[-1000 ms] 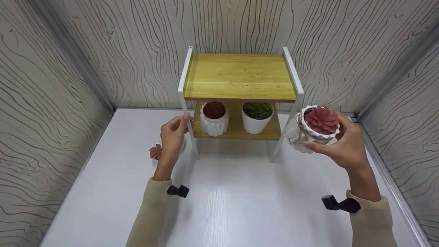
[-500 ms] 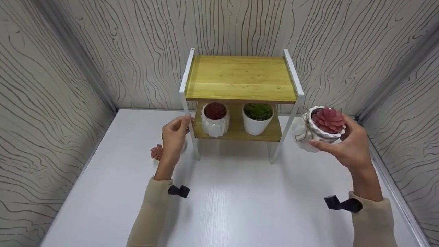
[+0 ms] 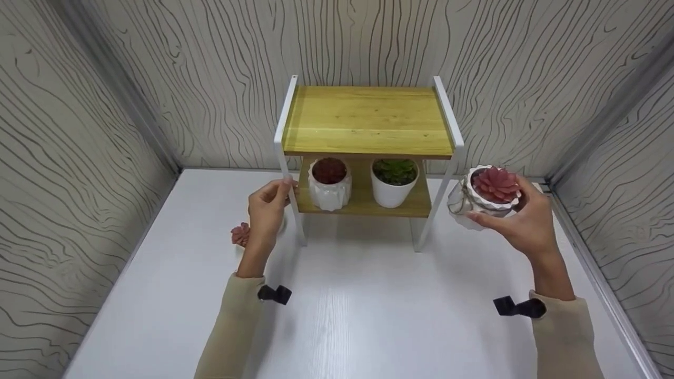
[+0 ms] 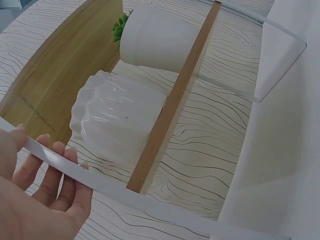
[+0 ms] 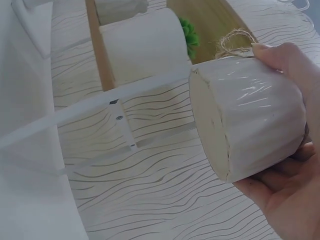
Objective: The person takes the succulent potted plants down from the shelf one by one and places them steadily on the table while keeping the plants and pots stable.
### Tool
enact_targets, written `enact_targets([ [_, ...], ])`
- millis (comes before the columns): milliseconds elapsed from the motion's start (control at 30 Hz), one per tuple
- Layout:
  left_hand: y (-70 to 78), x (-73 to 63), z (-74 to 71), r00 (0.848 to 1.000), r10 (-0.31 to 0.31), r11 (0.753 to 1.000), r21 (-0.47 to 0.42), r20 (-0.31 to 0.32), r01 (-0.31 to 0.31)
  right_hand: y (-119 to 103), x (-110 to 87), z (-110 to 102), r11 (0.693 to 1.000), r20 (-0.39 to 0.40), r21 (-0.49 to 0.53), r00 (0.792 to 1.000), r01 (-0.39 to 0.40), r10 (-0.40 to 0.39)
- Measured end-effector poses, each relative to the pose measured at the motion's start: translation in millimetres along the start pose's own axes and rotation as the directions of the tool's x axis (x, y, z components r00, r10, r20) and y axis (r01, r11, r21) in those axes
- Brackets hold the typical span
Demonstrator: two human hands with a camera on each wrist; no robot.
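Observation:
My right hand [image 3: 526,223] grips a white ribbed pot [image 5: 255,120] with a pink succulent [image 3: 496,184] in it, raised beside the right side of the shelf rack. Twine is tied round this pot, and its flat base shows in the right wrist view. On the other side, my left hand [image 3: 267,208] holds the rack's white front-left post [image 4: 75,172] between thumb and fingers. The rack's lower board [image 3: 363,205] bears a white fluted pot [image 3: 330,193] with a dark red succulent and a smooth white pot [image 3: 392,193] with a green one.
The rack's wooden top board [image 3: 368,118] overhangs the two shelved pots. Left of the rack, partly hidden behind my left wrist, another pink succulent [image 3: 240,234] stands on the white table [image 3: 337,305]. Wood-grain patterned walls [image 3: 210,79] enclose the back and sides.
My right hand and its potted succulent shift slightly right, then back left toward the rack. The left hand keeps its place on the post.

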State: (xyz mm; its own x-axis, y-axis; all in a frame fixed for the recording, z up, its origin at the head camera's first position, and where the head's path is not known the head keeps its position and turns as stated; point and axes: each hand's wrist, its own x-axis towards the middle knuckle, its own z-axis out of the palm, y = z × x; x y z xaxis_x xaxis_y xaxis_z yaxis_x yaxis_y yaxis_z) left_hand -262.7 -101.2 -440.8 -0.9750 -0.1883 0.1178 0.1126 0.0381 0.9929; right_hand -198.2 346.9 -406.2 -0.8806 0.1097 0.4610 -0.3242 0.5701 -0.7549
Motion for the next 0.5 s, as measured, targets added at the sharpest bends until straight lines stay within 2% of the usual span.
enact_targets([
  [300, -0.9, 1.3, -0.1, 1.0, -0.005, 1.0, -0.005, 0.002, 0.005, 16.4, 3.7, 8.4, 0.998, -0.007, -0.05, 0.999, -0.039, 0.039],
  [500, -1.0, 0.7, 0.3, 1.0, 0.003, 1.0, -0.013, 0.0, -0.003, 28.0, 6.5, 13.8, 0.996, -0.003, -0.035, 0.996, -0.084, 0.084],
])
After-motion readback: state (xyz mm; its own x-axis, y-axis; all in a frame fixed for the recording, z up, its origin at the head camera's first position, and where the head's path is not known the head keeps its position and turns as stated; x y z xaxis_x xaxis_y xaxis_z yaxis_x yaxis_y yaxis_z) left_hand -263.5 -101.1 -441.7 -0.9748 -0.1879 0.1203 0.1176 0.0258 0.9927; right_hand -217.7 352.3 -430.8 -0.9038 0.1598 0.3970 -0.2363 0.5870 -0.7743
